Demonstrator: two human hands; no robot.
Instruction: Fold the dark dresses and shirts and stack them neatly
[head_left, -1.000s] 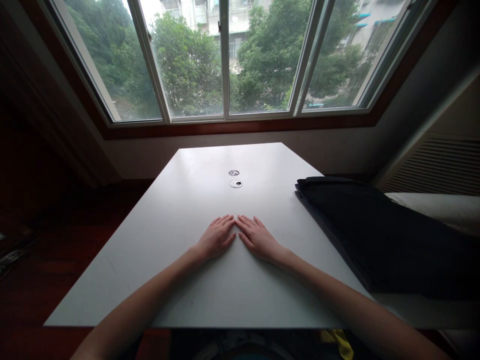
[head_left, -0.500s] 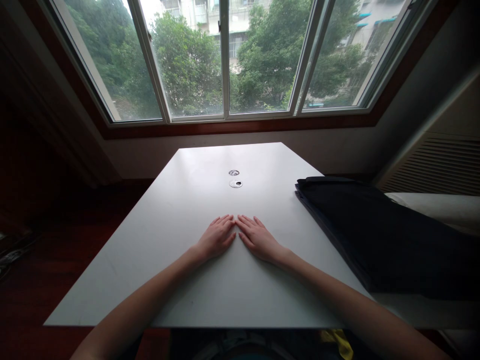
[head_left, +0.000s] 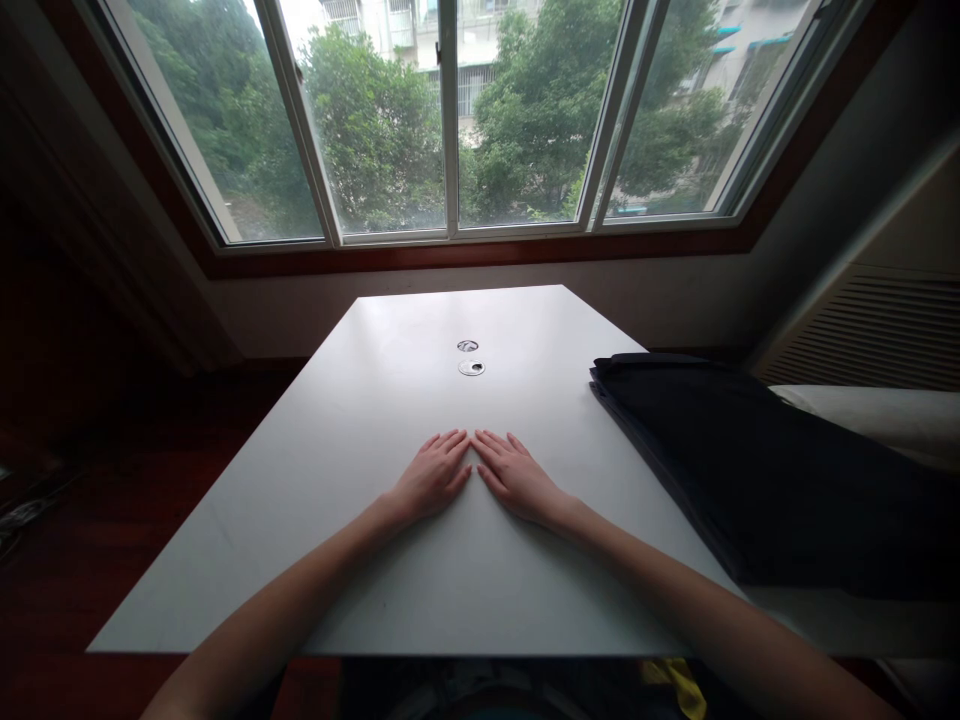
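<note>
Barely touching, left hand, right hand, flat on white table

The left hand and right hand lie flat on the counter at lower centre of the frame, side by side, fingertips almost touching. Ahead of them, near the counter's middle, two round grommets sit one behind the other. A folded fabric bundle lies along the counter's right side, right of the right hand, and runs off the right edge of the frame. Behind the bundle, at far right, are a soft pad and, above it, a louvred vent panel. The window spans the upper frame beyond the counter's far end. The floor lies left of the counter.
</note>
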